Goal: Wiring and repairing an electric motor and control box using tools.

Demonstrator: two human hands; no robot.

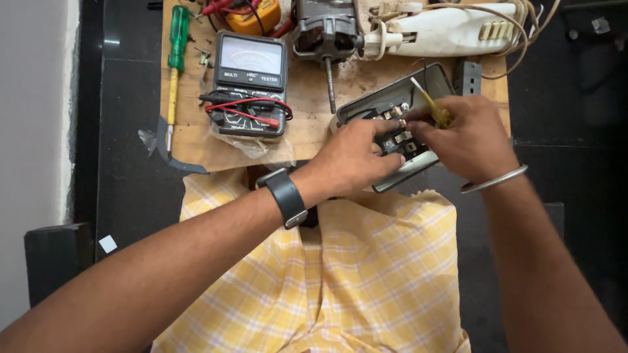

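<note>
Switch box (pixel 432 82) terminals under both hands, orange meter (pixel 258 16) cut off at top

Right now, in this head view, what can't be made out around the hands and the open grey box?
- Grey box interior: mostly hidden by left hand and right hand.
- Yellow-handled tool: tip hidden behind the fingers, contact point unclear.
- Motor and orange meter: cut off by the top edge.
- Analog tester dial: too small to read.

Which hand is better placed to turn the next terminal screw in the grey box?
Probably the right hand: it holds the yellow screwdriver at the terminals, while the left hand steadies the grey box.
</note>
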